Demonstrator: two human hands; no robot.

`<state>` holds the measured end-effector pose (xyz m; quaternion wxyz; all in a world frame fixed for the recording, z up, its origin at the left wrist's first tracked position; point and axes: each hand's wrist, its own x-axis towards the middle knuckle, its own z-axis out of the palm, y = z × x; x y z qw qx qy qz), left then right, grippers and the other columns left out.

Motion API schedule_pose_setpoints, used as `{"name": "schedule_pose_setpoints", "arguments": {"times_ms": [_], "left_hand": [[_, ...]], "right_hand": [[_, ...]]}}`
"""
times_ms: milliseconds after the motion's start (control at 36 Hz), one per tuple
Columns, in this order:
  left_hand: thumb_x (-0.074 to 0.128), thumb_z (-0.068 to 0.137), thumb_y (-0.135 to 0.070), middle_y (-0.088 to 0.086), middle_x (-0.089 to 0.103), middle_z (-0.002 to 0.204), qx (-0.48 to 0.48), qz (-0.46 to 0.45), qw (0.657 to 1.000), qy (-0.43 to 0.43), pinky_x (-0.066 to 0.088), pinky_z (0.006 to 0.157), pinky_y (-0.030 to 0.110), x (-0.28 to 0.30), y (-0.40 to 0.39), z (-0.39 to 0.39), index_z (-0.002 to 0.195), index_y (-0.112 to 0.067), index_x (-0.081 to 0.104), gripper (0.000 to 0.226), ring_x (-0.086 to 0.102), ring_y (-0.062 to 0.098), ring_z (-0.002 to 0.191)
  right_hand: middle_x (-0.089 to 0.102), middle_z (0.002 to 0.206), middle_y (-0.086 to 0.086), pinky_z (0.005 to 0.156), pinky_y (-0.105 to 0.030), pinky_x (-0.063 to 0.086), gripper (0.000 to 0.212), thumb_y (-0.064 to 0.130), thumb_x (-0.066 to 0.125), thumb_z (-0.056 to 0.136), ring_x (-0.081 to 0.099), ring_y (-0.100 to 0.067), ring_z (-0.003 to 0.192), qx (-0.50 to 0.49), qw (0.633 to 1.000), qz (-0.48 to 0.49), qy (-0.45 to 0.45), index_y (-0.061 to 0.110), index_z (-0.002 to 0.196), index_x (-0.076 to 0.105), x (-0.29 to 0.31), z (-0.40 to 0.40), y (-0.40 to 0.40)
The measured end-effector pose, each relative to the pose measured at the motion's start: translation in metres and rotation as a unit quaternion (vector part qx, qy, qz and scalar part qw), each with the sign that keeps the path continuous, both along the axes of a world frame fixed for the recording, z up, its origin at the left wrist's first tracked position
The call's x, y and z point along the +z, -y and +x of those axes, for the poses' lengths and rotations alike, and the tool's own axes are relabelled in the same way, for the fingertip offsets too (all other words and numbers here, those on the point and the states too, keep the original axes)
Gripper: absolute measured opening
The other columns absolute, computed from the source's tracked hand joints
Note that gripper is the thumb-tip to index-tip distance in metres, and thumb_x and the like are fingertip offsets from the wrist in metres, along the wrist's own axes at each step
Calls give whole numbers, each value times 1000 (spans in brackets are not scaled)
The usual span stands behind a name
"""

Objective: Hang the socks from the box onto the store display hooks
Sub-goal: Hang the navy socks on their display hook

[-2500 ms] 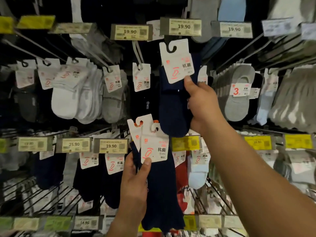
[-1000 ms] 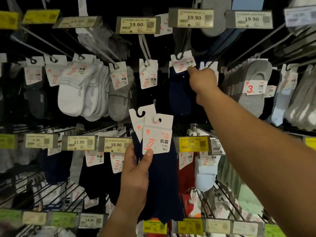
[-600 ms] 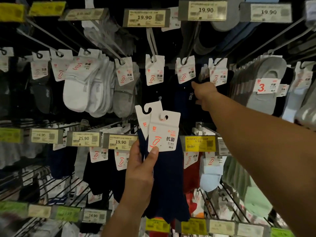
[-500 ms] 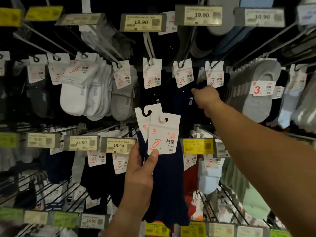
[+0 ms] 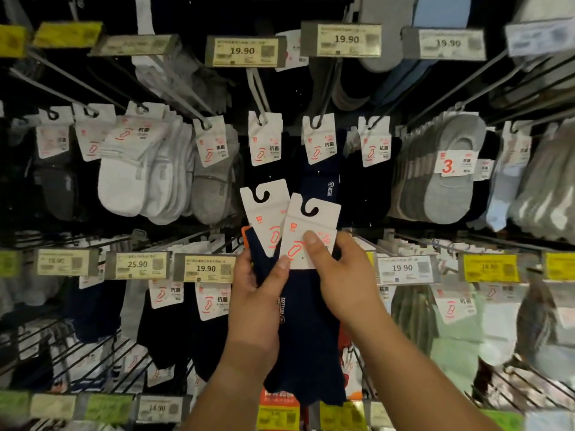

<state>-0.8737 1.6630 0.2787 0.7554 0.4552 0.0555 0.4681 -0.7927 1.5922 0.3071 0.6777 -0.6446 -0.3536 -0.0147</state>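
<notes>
Two packs of navy socks [image 5: 306, 331] with white card headers are in front of me at mid height. My left hand [image 5: 259, 293] grips both packs from the left, its thumb on the front header [image 5: 308, 234]. My right hand [image 5: 345, 275] pinches that front header, thumb on its face and fingers behind. The rear header [image 5: 264, 209] fans out to the left. Above them a navy pack [image 5: 320, 144] hangs on a display hook [image 5: 328, 85] under a 19.90 price tag [image 5: 340, 40].
Rows of metal hooks carry white socks [image 5: 137, 175], grey socks [image 5: 213, 181] and grey no-show socks [image 5: 448, 175]. Price tags [image 5: 205, 268] line the lower rail, with dark socks beneath and pale green packs [image 5: 451, 331] at the lower right.
My right hand left the navy pack hanging on the upper hook, came down and took hold of the front header in my left hand. The left hand kept its two packs.
</notes>
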Motion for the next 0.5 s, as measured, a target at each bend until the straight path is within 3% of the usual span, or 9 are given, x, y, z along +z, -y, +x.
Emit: {"name": "schedule_pose_setpoints", "arguments": {"times_ms": [111,222,306,500], "left_hand": [[53,103,-26,3,77,110,17,-20,999,-25,61,73,33,1,-2,1,121,-30,63,21,74,21,100],[52,105,-24,-1,76,110,57,-7,997,-55,59,90,47,-3,-9,2,118,-32,62,18,73,20,103],[53,104,-25,-2,75,114,81,-6,995,-66,54,99,55,-5,-13,1,123,-30,60,20,71,22,108],[53,104,-24,-4,74,117,94,3,994,-54,51,103,53,-5,-16,0,119,-31,63,19,69,20,112]], "right_hand": [[72,97,10,80,-28,56,20,43,59,96,68,-6,90,18,999,-13,-49,24,100,64,1,6,-1],[75,100,3,88,-44,57,21,39,58,97,71,-17,94,30,995,1,-100,20,102,65,10,18,3],[76,99,0,87,-42,59,23,34,58,99,73,-18,93,53,992,23,-109,14,106,66,24,26,9],[77,95,6,70,-23,57,20,32,57,99,73,-9,88,69,997,14,-36,16,107,67,44,33,17]]}}
